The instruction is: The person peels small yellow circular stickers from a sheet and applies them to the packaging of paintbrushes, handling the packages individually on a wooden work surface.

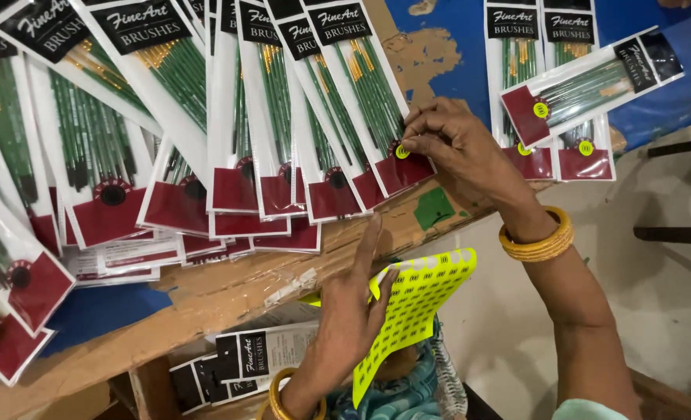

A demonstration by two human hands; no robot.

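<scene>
My right hand [453, 140] presses a small round yellow sticker [401, 152] onto the dark red lower part of a clear brush packet [370, 93] holding green-handled brushes. My left hand [353, 307] holds a bright yellow sheet of round stickers [419, 299] below the table edge, fingers stretched upward. Both wrists wear yellow bangles. Many similar brush packets [182, 117] lie fanned across the table to the left, overlapping one another.
Three more packets [567, 101] with yellow stickers lie at the right on the blue, worn tabletop [439, 54]. Further packets [240, 358] sit in a box below the wooden table edge [229, 292]. A pale floor [656, 295] lies to the right.
</scene>
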